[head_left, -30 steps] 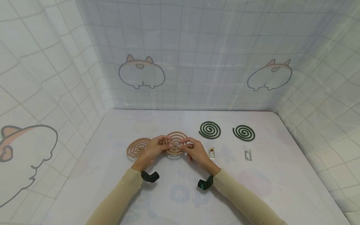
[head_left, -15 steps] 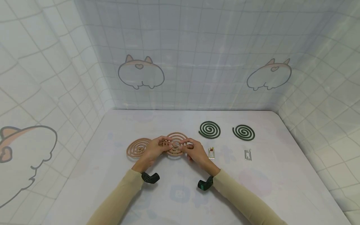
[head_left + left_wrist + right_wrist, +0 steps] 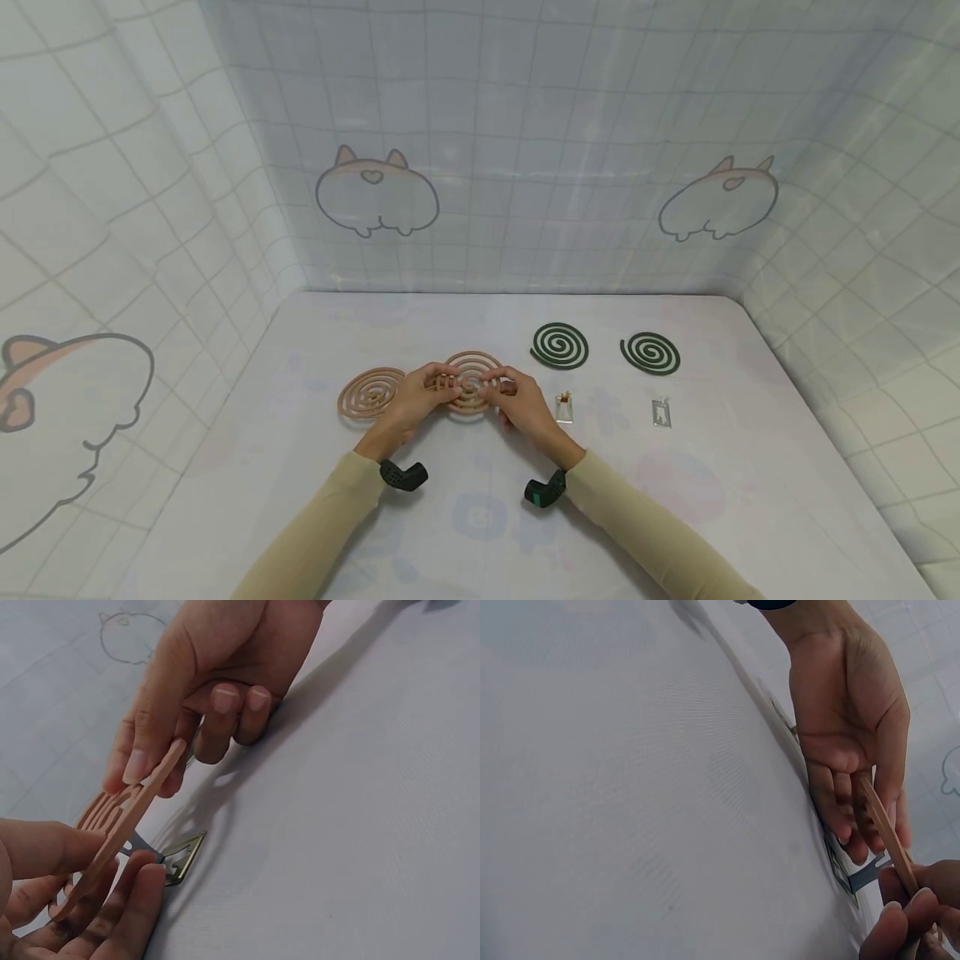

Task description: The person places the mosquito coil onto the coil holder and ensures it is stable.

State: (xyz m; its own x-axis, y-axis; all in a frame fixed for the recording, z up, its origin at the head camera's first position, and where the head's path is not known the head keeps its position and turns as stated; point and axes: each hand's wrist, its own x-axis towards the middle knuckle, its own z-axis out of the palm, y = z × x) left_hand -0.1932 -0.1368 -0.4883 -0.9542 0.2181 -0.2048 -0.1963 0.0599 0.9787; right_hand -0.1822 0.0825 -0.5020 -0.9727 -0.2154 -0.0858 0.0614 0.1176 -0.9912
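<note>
Holds brown spiral coil (image 3: 126, 821) tilted above white bench (image 3: 480, 550), between left hand (image 3: 411, 400) and right hand (image 3: 528, 408).
Pinches coil between thumb and fingers of each hand, one hand at either side. Has metal bracket (image 3: 192, 857) directly below coil, with flat tongue (image 3: 866, 876) rising toward it; cannot confirm contact between tongue and coil from these views. Shows second brown coil (image 3: 367, 396) just beside left hand, partly hidden by it. Includes, right of right hand, nearer bracket (image 3: 564, 402) with red and yellow at its top, then farther bracket (image 3: 656, 414), well apart. Includes, beyond these brackets, first green coil (image 3: 558, 345) and second green coil (image 3: 651, 354), side by side without touching. Has grid-patterned backdrop (image 3: 540, 258) behind bench.
</note>
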